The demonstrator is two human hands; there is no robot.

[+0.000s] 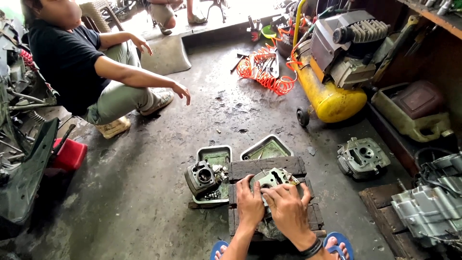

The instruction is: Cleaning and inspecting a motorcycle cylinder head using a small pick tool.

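My left hand (250, 204) and my right hand (288, 208) both press down on a grey metal engine cylinder head (272, 178) that lies on a dark wooden block (267, 167) on the floor. The fingers of both hands curl over the part's near side. Just left of the block a dark cylinder (202, 177) with a round bore rests on a shallow metal tray (215, 155).
A second tray (267, 148) sits behind the block. Another cylinder head (362, 157) lies to the right, an engine case (433, 207) at far right. A yellow air compressor (332, 91) and orange coiled hose (262, 72) stand behind. A person (91, 67) squats at the left.
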